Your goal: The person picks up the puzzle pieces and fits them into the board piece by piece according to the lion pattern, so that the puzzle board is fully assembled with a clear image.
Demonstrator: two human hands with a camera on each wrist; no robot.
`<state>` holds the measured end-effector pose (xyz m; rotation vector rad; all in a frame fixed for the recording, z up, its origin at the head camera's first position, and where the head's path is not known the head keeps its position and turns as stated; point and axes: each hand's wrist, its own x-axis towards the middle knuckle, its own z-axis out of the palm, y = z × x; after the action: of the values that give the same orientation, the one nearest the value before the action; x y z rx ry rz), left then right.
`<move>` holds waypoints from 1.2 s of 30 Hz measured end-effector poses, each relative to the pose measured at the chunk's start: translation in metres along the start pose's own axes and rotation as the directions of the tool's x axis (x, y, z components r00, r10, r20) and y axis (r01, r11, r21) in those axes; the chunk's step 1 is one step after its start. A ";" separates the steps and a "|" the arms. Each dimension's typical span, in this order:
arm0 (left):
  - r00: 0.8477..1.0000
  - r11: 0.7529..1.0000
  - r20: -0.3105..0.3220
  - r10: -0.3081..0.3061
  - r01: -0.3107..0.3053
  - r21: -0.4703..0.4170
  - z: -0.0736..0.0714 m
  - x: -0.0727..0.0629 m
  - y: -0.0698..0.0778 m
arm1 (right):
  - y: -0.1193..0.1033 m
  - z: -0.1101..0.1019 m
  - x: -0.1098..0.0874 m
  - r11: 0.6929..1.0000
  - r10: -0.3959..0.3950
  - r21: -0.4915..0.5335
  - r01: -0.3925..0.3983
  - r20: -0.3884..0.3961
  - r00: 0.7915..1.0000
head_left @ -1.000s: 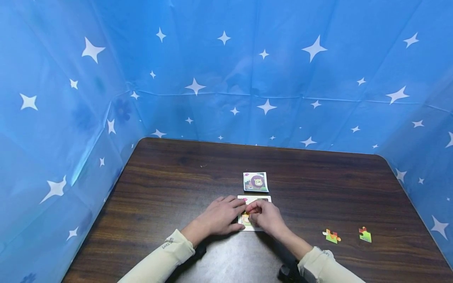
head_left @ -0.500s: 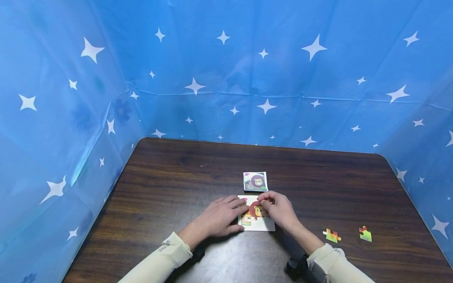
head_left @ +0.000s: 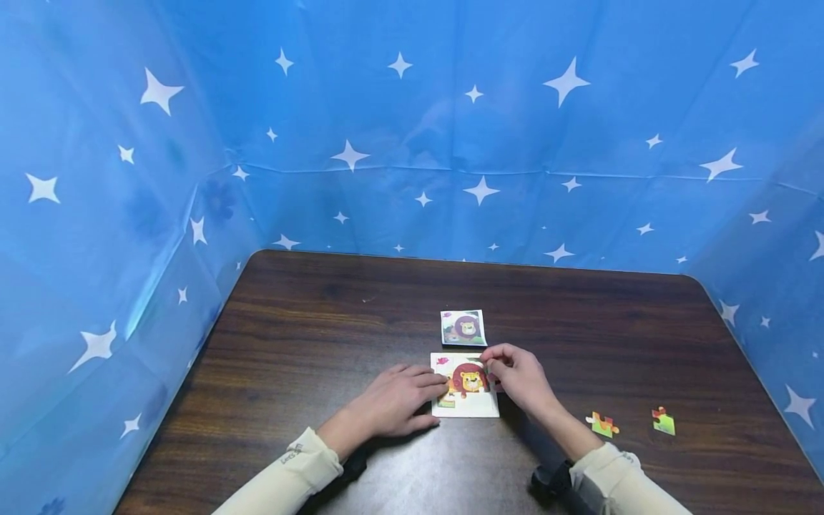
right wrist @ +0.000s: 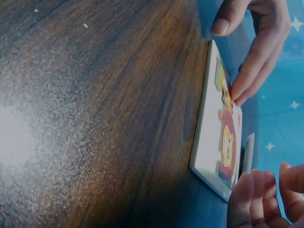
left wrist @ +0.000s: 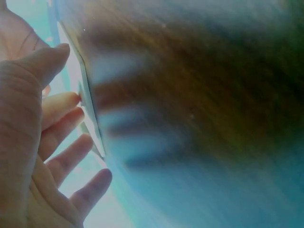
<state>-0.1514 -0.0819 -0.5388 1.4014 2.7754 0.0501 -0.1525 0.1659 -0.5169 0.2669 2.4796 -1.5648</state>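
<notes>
A white puzzle board lies flat before me, with a lion picture partly laid in it. The lion-head piece fills its upper middle, and the lower right is bare white. My left hand rests on the board's left side, fingers stretched out and fingertips touching the laid pieces, as the right wrist view also shows. At the upper right edge is my right hand, its fingers bent a little and the thumb apart from them; nothing shows between them in the right wrist view.
Just behind the board lies a card with the lion picture. Two loose puzzle pieces are off to the right, one orange and green piece and a smaller one. Blue starry cloth hangs around the dark wooden table.
My right hand has moved from the board's middle to its upper right edge, uncovering the lion-head piece. My left hand has stayed nearly in place on the board.
</notes>
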 end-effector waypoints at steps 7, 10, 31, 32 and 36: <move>1.000 1.000 -0.011 0.008 -0.008 0.000 0.000 0.000 0.002 | 0.001 0.002 0.001 1.000 0.010 0.014 -0.010 0.002 1.000; 1.000 1.000 -0.009 0.007 -0.007 0.004 0.000 0.000 0.003 | 0.003 0.005 0.000 1.000 0.004 0.011 -0.004 0.010 1.000; 0.999 1.000 -0.027 0.020 -0.019 0.002 0.002 0.000 0.005 | 0.008 0.011 -0.002 0.999 -0.007 -0.035 0.008 0.031 0.999; 0.999 1.000 -0.028 0.020 -0.020 0.004 0.001 -0.001 0.005 | 0.008 0.011 -0.002 0.999 -0.009 -0.036 0.010 0.034 0.999; 0.999 0.999 -0.035 0.030 -0.030 0.015 0.001 -0.001 0.005 | 0.008 0.011 -0.001 1.000 -0.003 -0.031 0.004 0.044 0.999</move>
<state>-0.1464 -0.0795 -0.5397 1.4596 2.7888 0.0562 -0.1483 0.1595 -0.5282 0.2218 2.4701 -1.5156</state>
